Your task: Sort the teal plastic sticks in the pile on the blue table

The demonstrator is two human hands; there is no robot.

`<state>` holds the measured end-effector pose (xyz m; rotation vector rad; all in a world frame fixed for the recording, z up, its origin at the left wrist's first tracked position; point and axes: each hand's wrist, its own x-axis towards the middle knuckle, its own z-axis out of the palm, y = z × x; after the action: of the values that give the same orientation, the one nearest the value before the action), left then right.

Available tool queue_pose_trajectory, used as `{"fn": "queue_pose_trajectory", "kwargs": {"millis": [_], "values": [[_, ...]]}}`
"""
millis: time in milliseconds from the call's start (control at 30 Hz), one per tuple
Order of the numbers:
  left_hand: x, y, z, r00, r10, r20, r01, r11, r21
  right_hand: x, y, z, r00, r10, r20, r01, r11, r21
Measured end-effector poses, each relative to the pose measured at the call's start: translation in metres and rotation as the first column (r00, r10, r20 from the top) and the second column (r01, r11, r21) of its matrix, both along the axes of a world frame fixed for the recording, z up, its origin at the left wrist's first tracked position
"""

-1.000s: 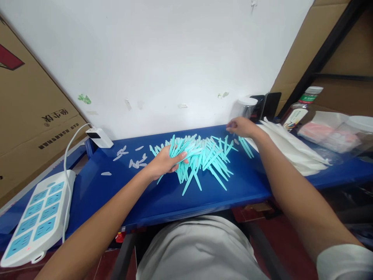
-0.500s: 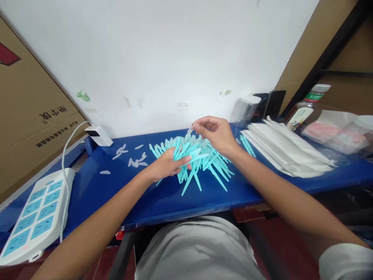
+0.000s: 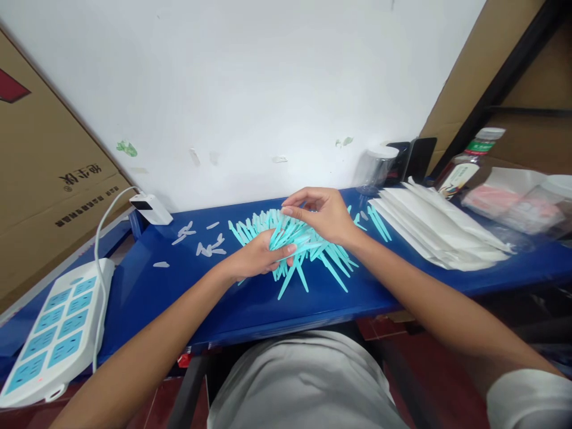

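A bunch of thin turquoise sticks, which look like eyebrow razors (image 3: 292, 235), is gripped in my left hand (image 3: 259, 255), with the thumb pressed across them. My right hand (image 3: 328, 215) reaches over the top of the bunch. Its thumb and forefinger are pinched together at the sticks' upper ends, and what lies between the fingertips is hidden. Beneath and behind both hands spreads a loose pile of the same razors (image 3: 333, 262), many with pale, translucent ends. Several small clear caps (image 3: 208, 249) lie scattered on the blue table (image 3: 156, 298) to the left.
A power strip (image 3: 58, 328) with a white cable lies at the left, near a small white device (image 3: 151, 208). At the right are white paper envelopes (image 3: 440, 226), a clear jar (image 3: 375, 170), a bottle (image 3: 469, 161) and a pink package (image 3: 512, 205). Cardboard (image 3: 44, 167) stands at left.
My right hand has moved down and slightly left, from above the pile to the tops of the held razors. A translucent piece seen in its fingertips before is now hidden.
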<state>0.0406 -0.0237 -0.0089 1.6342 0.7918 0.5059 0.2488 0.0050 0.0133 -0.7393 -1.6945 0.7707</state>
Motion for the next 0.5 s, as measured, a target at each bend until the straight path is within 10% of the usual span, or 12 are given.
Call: {"fn": "queue_pose_trajectory", "kwargs": {"millis": [500], "values": [[-0.002, -0.001, 0.006, 1.0, 0.025, 0.018, -0.025, 1.0, 0.002, 0.016, 0.003, 0.012, 0.982, 0.064, 0.176, -0.076, 0.995, 0.06]]}}
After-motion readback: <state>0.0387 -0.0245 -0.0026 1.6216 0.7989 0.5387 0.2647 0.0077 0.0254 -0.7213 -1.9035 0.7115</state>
